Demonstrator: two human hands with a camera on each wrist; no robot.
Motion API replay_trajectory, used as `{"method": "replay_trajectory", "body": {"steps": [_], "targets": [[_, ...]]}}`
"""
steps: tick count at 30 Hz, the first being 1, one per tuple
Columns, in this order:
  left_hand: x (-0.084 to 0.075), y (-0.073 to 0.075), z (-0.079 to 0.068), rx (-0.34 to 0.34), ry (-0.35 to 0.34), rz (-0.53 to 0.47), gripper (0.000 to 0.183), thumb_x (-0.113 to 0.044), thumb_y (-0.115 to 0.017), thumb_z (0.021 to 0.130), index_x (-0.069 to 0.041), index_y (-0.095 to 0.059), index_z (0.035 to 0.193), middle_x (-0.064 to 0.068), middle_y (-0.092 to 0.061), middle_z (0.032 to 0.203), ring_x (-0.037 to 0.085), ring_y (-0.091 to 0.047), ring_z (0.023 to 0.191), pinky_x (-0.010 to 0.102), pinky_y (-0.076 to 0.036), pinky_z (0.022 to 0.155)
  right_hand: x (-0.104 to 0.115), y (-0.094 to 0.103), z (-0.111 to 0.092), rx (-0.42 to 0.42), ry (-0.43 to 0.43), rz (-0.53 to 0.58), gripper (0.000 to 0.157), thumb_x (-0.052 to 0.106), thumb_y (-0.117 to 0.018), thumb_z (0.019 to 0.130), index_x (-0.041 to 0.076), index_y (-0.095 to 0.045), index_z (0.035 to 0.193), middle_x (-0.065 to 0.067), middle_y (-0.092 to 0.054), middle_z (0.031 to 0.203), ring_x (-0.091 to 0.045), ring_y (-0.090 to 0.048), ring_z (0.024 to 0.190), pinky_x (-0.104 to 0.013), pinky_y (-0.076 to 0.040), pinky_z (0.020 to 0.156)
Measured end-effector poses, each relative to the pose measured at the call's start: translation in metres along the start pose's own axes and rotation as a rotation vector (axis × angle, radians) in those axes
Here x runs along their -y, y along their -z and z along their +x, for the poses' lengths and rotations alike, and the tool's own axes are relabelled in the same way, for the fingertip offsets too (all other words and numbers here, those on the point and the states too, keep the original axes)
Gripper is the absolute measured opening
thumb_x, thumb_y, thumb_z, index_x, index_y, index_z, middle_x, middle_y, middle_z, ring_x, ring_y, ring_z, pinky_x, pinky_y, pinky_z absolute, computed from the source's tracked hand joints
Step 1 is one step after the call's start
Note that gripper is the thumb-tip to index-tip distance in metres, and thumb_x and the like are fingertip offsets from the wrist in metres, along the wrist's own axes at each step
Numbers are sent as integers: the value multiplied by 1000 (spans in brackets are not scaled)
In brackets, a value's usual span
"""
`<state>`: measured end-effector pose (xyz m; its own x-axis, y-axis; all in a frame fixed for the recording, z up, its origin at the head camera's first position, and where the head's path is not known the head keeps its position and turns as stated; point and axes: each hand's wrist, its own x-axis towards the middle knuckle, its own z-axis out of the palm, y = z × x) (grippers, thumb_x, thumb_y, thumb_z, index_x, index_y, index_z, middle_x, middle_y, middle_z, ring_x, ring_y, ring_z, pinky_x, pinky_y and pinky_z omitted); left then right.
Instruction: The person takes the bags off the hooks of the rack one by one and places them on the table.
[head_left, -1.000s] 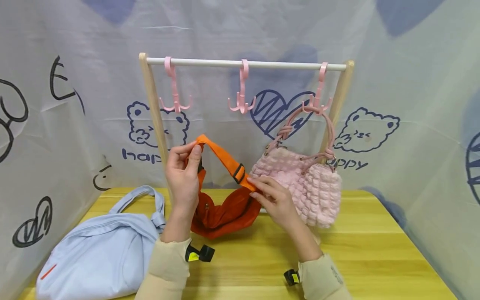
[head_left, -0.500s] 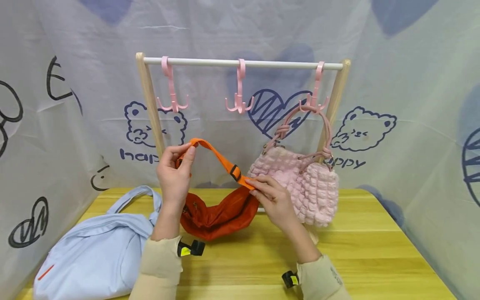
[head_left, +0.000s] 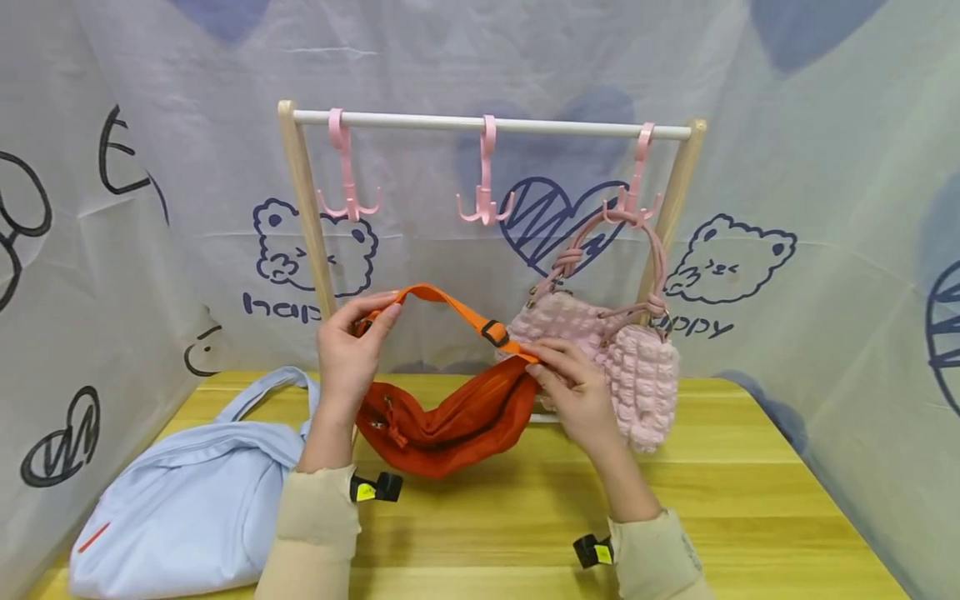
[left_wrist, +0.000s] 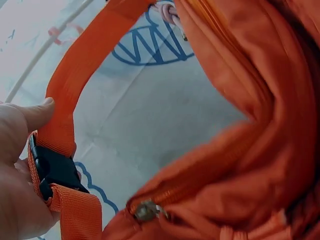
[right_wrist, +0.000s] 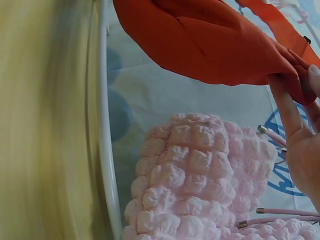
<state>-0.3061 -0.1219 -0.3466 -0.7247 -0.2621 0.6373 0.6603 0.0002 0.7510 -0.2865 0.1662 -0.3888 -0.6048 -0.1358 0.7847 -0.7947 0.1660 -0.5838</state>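
Note:
An orange-red waist bag [head_left: 450,425] hangs between both hands, above the table and in front of the rack. My left hand [head_left: 348,350] pinches its orange strap [head_left: 442,296] at the upper left; in the left wrist view the thumb lies on the webbing beside a black buckle [left_wrist: 57,167]. At the strap's other end, near a black slider [head_left: 495,333], my right hand [head_left: 573,387] pinches the webbing where it meets the bag's corner. The right wrist view shows those fingers [right_wrist: 287,107] at the fabric corner. Zips run along the bag's front.
A wooden rack with a white bar [head_left: 442,122] carries pink hooks: left [head_left: 348,179], middle [head_left: 486,179] and right [head_left: 637,175]. A pink puffy handbag [head_left: 645,383] hangs from the right one. The light blue bag [head_left: 195,500] lies on the table [head_left: 757,500] at left.
The waist bag has spread wider and turned its zipped front more into view. My left hand has shifted left and slightly down; my right hand has moved a little right.

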Motion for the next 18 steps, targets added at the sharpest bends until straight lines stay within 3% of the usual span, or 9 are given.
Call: {"method": "replay_trajectory", "body": {"steps": [4,10,18], "targets": [[6,5,1,42,22,16,21,-4,-77,94,5,-77,114,11,-75,118,15,-71,107,22,-58,87,5,3,1,-36,-33,87,25,-14,-65,95,-11,-72,119,-21,-65,125,-12,-67,110,-22,-58,86],[19,9,-1,90,68,92,20,-10,-78,95,1,-79,111,15,-74,118,13,-70,100,18,-56,80,7,3,2,-81,-61,216,22,-15,-62,96,-18,-68,117,-7,-65,123,-12,-70,104,-26,-61,81],[36,16,-6,238,184,192,24,-19,-76,97,-4,-78,116,15,-74,118,10,-69,95,18,-54,81,9,5,3,-124,-87,198,21,-13,-64,96,-17,-69,115,-3,-67,121,-12,-70,104,-25,-60,80]]}}
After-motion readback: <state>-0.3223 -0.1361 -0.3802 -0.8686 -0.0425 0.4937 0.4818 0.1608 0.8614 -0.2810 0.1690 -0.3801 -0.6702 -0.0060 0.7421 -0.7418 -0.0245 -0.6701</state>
